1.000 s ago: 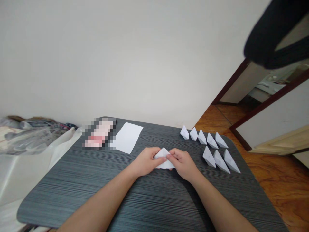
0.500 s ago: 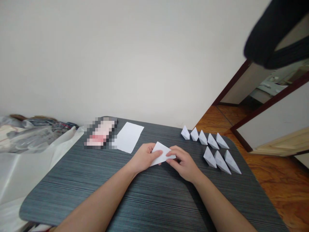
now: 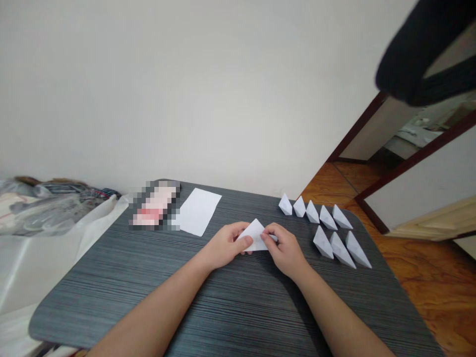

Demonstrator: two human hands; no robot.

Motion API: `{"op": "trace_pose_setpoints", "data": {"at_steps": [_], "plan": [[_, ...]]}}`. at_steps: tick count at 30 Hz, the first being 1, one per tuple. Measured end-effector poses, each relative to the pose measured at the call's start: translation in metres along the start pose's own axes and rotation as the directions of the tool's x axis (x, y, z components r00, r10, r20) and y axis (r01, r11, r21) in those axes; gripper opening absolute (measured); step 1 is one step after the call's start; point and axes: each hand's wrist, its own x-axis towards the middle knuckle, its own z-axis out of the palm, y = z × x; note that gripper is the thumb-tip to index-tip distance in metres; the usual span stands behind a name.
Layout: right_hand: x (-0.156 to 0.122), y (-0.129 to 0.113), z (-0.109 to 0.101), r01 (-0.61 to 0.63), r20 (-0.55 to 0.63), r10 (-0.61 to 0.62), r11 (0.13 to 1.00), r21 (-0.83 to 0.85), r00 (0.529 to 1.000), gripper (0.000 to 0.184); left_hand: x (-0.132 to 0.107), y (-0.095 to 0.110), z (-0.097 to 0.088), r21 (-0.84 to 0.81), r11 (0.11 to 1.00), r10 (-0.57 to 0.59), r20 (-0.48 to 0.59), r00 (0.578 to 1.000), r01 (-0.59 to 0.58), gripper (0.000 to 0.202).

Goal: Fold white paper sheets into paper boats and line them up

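Observation:
A small piece of folded white paper (image 3: 255, 233) is held over the middle of the dark table, one corner pointing up and away from me. My left hand (image 3: 230, 244) grips its left side, thumb on top and fingers underneath. At its right edge my right hand (image 3: 280, 246) pinches the paper between thumb and forefinger. The fingers hide part of the right corner. Off to the right stand several folded white paper shapes (image 3: 312, 212) in two rows, with pointed tops.
A flat white paper sheet (image 3: 201, 210) lies at the back left of the dark wood-grained table (image 3: 122, 287). Beside it is a blurred-out pinkish item (image 3: 154, 203). Plastic-wrapped goods (image 3: 55, 208) are piled left of the table. A wall (image 3: 208, 99) rises behind.
The folded paper has turned and shifted slightly right between my hands. My right fingers have closed from a looser hold into a pinch at its right edge.

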Motion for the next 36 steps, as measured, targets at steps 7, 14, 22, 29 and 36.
{"op": "trace_pose_setpoints", "data": {"at_steps": [7,14,22,29,36], "plan": [[-0.0012,0.0014,0.0014,-0.045,0.005,0.045,0.999,0.02,0.999,0.008,0.0006,0.0006,0.0024,-0.027,0.992,-0.125,-0.024,0.992,0.125,0.021],[-0.0055,0.0054,0.0076,-0.184,0.011,0.186,0.959,0.216,0.983,0.011,0.0002,-0.0008,-0.0011,-0.107,0.978,-0.18,0.013,0.984,0.18,0.015],[-0.005,0.002,0.0071,-0.194,0.055,0.186,0.943,0.271,0.981,0.017,0.0008,-0.0044,0.0014,-0.02,0.993,-0.119,-0.043,0.992,0.118,0.016],[-0.0029,0.0009,0.0091,-0.4,0.256,0.323,0.844,0.358,0.911,0.016,0.0013,-0.0073,-0.0003,0.059,0.994,-0.088,-0.093,0.992,0.093,0.018],[-0.0023,-0.0028,0.0016,-0.449,0.298,0.379,0.866,0.22,0.876,0.018,0.0013,-0.0081,-0.0006,0.113,0.989,-0.083,-0.105,0.991,0.095,0.017]]}}
